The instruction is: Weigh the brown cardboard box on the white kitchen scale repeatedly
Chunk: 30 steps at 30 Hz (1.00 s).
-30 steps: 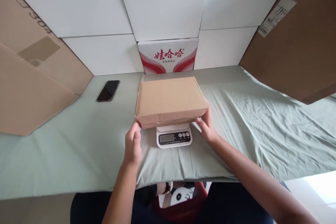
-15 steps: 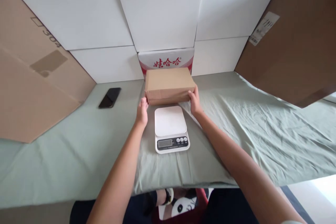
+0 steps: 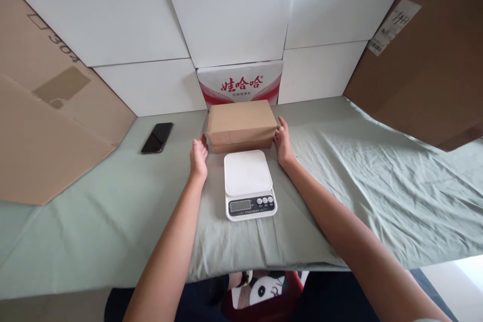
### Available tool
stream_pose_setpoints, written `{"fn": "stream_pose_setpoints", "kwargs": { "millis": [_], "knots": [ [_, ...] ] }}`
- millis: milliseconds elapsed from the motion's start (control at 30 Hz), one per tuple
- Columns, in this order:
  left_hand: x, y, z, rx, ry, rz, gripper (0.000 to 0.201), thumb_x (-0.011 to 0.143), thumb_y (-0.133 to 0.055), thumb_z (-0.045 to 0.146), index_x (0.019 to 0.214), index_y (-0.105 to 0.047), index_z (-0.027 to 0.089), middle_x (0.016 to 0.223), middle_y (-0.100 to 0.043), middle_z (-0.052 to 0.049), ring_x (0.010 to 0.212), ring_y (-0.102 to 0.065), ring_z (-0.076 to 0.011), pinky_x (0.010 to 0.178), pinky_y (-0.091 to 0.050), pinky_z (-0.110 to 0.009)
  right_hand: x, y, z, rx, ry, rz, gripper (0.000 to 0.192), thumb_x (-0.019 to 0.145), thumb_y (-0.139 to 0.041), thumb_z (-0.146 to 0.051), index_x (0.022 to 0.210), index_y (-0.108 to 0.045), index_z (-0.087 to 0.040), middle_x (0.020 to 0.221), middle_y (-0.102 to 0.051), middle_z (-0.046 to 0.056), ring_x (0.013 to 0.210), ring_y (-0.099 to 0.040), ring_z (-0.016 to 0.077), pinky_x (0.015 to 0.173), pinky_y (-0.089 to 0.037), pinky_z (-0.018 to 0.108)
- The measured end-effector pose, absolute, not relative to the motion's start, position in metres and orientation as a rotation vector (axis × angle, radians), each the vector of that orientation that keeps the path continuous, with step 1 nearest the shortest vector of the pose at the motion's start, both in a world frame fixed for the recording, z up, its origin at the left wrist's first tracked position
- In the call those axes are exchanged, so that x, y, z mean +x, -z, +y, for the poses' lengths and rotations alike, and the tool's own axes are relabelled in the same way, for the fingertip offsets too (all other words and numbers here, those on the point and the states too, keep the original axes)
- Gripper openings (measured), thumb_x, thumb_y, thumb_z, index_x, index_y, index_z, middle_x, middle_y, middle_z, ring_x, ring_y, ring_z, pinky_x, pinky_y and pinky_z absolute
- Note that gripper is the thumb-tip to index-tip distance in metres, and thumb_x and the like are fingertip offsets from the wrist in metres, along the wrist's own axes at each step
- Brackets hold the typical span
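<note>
A brown cardboard box (image 3: 241,123) rests on the cloth behind a white kitchen scale (image 3: 248,173). The scale's platform carries nothing, and its small display looks blank. Beside the box's left end is my left hand (image 3: 198,156), open, with a slight gap to the cardboard. My right hand (image 3: 283,143) is at the right end, fingers apart and very close to the box; whether a fingertip still touches it I cannot tell.
A black phone (image 3: 157,138) lies on the green cloth (image 3: 124,211) to the left. White boxes (image 3: 230,15) and a red-lettered carton (image 3: 241,78) form a wall behind. Large brown cardboard panels stand at left (image 3: 49,126) and right (image 3: 426,70).
Both hands have let go of the cardboard box and moved slightly outward. The box now sits flat on the cloth. The view has tipped a little downward.
</note>
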State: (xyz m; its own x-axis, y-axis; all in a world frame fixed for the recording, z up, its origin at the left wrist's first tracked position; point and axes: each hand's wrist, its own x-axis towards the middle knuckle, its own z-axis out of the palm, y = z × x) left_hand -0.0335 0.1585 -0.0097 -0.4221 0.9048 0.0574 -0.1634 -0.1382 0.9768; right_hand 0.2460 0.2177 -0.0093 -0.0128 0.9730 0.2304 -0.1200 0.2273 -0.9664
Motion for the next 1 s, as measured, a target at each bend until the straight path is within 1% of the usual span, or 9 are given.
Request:
{"fn": "stream_pose_setpoints", "kwargs": {
  "millis": [167, 300, 367, 467, 533, 600, 700, 800, 1000],
  "knots": [
    [-0.032, 0.012, 0.157, 0.937, -1.609, 1.291, 0.092, 0.092, -0.036, 0.087, 0.147, -0.064, 0.019, 0.163, -0.053, -0.021, 0.154, -0.048, -0.0334, 0.128, -0.036, -0.049, 0.246, 0.002, 0.205, -0.878, -1.085, -1.306, 0.085, 0.094, -0.040, -0.078, 0.161, -0.032, -0.028, 0.171, -0.044, 0.010, 0.160, -0.041, 0.0289, 0.133, -0.032, 0.054],
    [-0.021, 0.014, 0.155, 0.920, -1.594, 1.261, 0.082, 0.092, -0.049, 0.079, 0.144, -0.066, 0.019, 0.158, -0.060, -0.019, 0.151, -0.053, -0.0334, 0.127, -0.038, -0.049, 0.247, -0.003, 0.196, -0.864, -0.892, -1.455, 0.077, 0.098, -0.046, -0.072, 0.161, -0.036, -0.029, 0.175, -0.039, 0.007, 0.164, -0.033, 0.0294, 0.138, -0.022, 0.052],
    [-0.018, 0.014, 0.153, 0.922, -1.617, 1.252, 0.077, 0.090, -0.055, 0.076, 0.141, -0.068, 0.019, 0.156, -0.062, -0.018, 0.150, -0.055, -0.0339, 0.126, -0.039, -0.049, 0.247, -0.003, 0.194, -0.838, -0.812, -1.486, 0.077, 0.098, -0.048, -0.073, 0.161, -0.037, -0.030, 0.174, -0.039, 0.006, 0.165, -0.030, 0.0309, 0.139, -0.020, 0.053],
    [-0.017, 0.010, 0.148, 0.961, -1.713, 1.231, 0.073, 0.084, -0.064, 0.075, 0.132, -0.072, 0.020, 0.153, -0.065, -0.017, 0.149, -0.055, -0.0343, 0.124, -0.041, -0.047, 0.248, -0.003, 0.191, -0.783, -0.725, -1.512, 0.081, 0.097, -0.050, -0.073, 0.164, -0.032, -0.032, 0.175, -0.037, 0.007, 0.165, -0.029, 0.0333, 0.138, -0.021, 0.057],
    [-0.016, 0.005, 0.141, 1.012, -1.789, 1.209, 0.071, 0.081, -0.067, 0.077, 0.124, -0.074, 0.021, 0.144, -0.070, -0.015, 0.146, -0.058, -0.0337, 0.123, -0.043, -0.045, 0.248, -0.004, 0.189, -0.742, -0.630, -1.567, 0.088, 0.095, -0.054, -0.074, 0.166, -0.025, -0.033, 0.176, -0.033, 0.008, 0.165, -0.029, 0.0357, 0.138, -0.022, 0.059],
    [-0.013, 0.000, 0.132, 1.096, -1.853, 1.174, 0.066, 0.083, -0.065, 0.078, 0.117, -0.075, 0.021, 0.132, -0.075, -0.014, 0.139, -0.063, -0.0321, 0.120, -0.045, -0.043, 0.250, -0.005, 0.184, -0.709, -0.509, -1.627, 0.096, 0.091, -0.059, -0.076, 0.168, -0.020, -0.033, 0.176, -0.030, 0.009, 0.165, -0.028, 0.0383, 0.137, -0.021, 0.062],
    [-0.004, -0.009, 0.112, 1.245, -1.941, 1.114, 0.060, 0.093, -0.057, 0.074, 0.115, -0.074, 0.020, 0.121, -0.077, -0.013, 0.127, -0.068, -0.0291, 0.114, -0.048, -0.040, 0.252, -0.006, 0.174, -0.685, -0.386, -1.664, 0.101, 0.089, -0.060, -0.076, 0.169, -0.015, -0.034, 0.175, -0.028, 0.010, 0.165, -0.025, 0.0403, 0.137, -0.020, 0.066],
    [0.007, -0.012, 0.085, 1.317, -1.972, 1.105, 0.060, 0.098, -0.051, 0.071, 0.121, -0.073, 0.019, 0.121, -0.076, -0.014, 0.124, -0.069, -0.0290, 0.111, -0.050, -0.040, 0.258, -0.004, 0.155, -0.693, -0.383, -1.663, 0.101, 0.090, -0.059, -0.077, 0.169, -0.012, -0.035, 0.175, -0.026, 0.010, 0.166, -0.023, 0.0413, 0.136, -0.022, 0.068],
    [0.013, -0.002, 0.027, 1.332, -1.948, 1.152, 0.070, 0.098, -0.045, 0.074, 0.130, -0.073, 0.018, 0.124, -0.075, -0.016, 0.119, -0.071, -0.0311, 0.104, -0.054, -0.041, 0.275, 0.006, 0.103, -0.755, -0.506, -1.703, 0.098, 0.091, -0.058, -0.074, 0.169, -0.012, -0.038, 0.176, -0.026, 0.009, 0.166, -0.023, 0.0411, 0.135, -0.024, 0.070]
  ]
}}
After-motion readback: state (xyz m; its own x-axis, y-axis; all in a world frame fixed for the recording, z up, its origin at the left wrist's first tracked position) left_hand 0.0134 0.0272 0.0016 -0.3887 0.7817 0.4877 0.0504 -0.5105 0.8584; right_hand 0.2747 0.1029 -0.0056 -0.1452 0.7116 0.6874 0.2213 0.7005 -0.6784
